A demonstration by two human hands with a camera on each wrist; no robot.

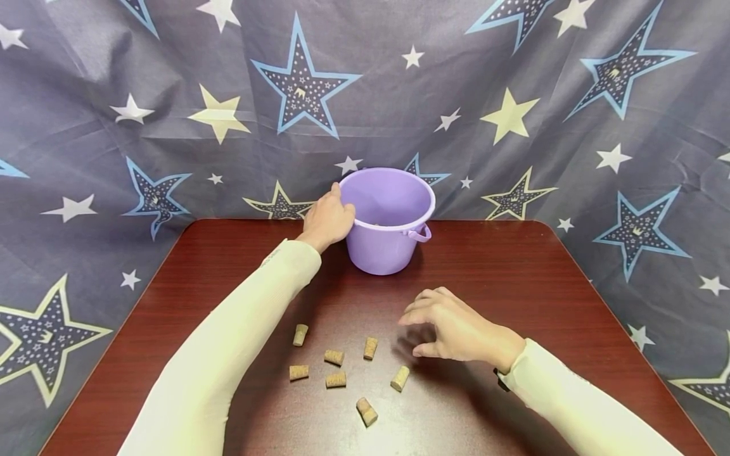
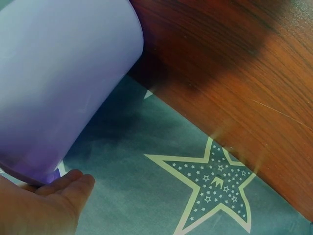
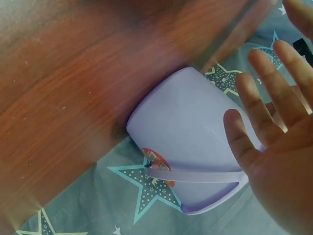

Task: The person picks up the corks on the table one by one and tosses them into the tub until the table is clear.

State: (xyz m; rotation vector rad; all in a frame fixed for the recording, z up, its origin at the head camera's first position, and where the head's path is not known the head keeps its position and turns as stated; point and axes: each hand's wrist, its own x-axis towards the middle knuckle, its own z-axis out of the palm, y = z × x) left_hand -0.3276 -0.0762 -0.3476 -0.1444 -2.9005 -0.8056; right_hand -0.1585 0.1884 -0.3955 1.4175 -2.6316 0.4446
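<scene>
A purple bucket [image 1: 381, 250] stands upright at the back of the table, its handle folded down along the side. My left hand [image 1: 329, 218] grips its rim on the left, also seen in the left wrist view, where the fingers [image 2: 73, 188] are at the rim. Several corks [image 1: 335, 380] lie scattered on the table in front of the bucket. My right hand [image 1: 453, 326] is held over the table just right of them, fingers spread and loosely bent, with nothing in it. The closest cork [image 1: 400, 379] lies below its thumb. Most of the bucket's inside bottom is hidden.
The dark red wooden table [image 1: 485, 266] ends just behind the bucket. A grey cloth with stars [image 1: 393, 95] hangs behind it and along both sides. An orange label [image 3: 157, 160] shows on the bucket in the right wrist view.
</scene>
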